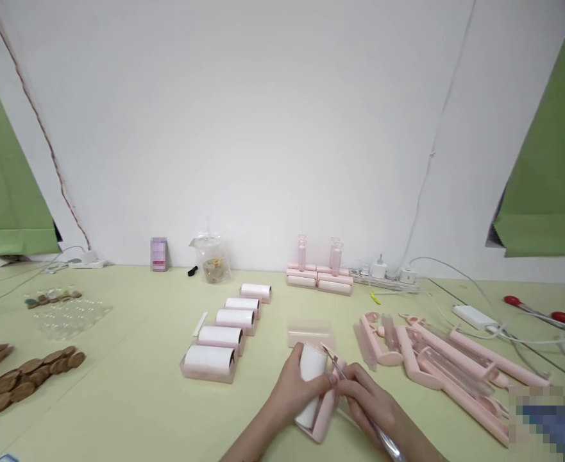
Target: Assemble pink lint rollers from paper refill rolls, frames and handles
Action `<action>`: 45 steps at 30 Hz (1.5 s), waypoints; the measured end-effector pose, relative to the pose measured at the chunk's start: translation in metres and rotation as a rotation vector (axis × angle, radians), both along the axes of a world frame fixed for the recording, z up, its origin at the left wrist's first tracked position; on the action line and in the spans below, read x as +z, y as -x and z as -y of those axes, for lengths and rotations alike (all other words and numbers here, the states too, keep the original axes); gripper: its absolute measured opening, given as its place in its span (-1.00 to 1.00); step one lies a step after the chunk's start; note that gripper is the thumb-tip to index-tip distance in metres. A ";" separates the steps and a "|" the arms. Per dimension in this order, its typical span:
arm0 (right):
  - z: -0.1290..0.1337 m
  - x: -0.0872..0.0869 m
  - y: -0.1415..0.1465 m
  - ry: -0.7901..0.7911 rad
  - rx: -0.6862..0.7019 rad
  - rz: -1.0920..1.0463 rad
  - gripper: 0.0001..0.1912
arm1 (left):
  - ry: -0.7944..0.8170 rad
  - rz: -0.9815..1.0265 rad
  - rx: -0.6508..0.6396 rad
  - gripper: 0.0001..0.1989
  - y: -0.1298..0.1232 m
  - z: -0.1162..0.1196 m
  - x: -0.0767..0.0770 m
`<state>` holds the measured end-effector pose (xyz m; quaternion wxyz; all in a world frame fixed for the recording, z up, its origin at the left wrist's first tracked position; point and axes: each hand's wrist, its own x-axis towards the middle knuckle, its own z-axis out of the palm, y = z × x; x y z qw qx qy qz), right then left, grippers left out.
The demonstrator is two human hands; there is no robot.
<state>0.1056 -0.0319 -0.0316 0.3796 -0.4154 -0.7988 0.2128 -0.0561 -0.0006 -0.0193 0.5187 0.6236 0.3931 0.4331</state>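
My left hand (294, 391) is closed around a white roll (313, 366) set in a pink plastic holder (324, 417), tilted above the table. It looks like a lint roller. In my right hand (371, 404) is a slim, pointed metal tool (336, 364), perhaps tweezers, whose tip reaches the roll's upper end. Just behind my hands lies a translucent pink cover (311, 333). To the left, several white rolls (210, 359) rest in pink trays in a slanting row. Pink handle frames (421, 353) and clear covers are heaped on the right.
Pink rollers and small clear bottles (336, 260) stand by the wall beside a power strip (388, 282). Cables and red-handled scissors (513, 300) lie right. A plastic bag (212, 260), bubble wrap (73, 317) and brown pieces (32, 378) are left.
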 end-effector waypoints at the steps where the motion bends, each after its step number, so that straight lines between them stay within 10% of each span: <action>1: 0.000 -0.002 0.002 0.051 -0.037 0.007 -0.68 | 0.002 0.007 0.018 -0.65 -0.001 -0.001 0.000; 9: -0.002 0.017 -0.011 -0.304 -0.047 0.310 -0.78 | 0.134 -0.110 0.098 -0.71 0.004 -0.010 0.004; 15: 0.007 0.024 -0.007 -0.045 -0.072 -0.012 -0.79 | -0.081 -0.350 0.185 -0.67 0.011 -0.006 0.008; 32: 0.010 0.030 -0.006 0.020 -0.043 0.004 -0.73 | -0.178 -0.552 0.166 -0.70 0.009 -0.007 0.015; 45: -0.068 0.051 -0.027 0.196 -0.120 -0.397 -0.78 | -0.063 -0.750 -0.070 -0.57 -0.005 -0.079 0.065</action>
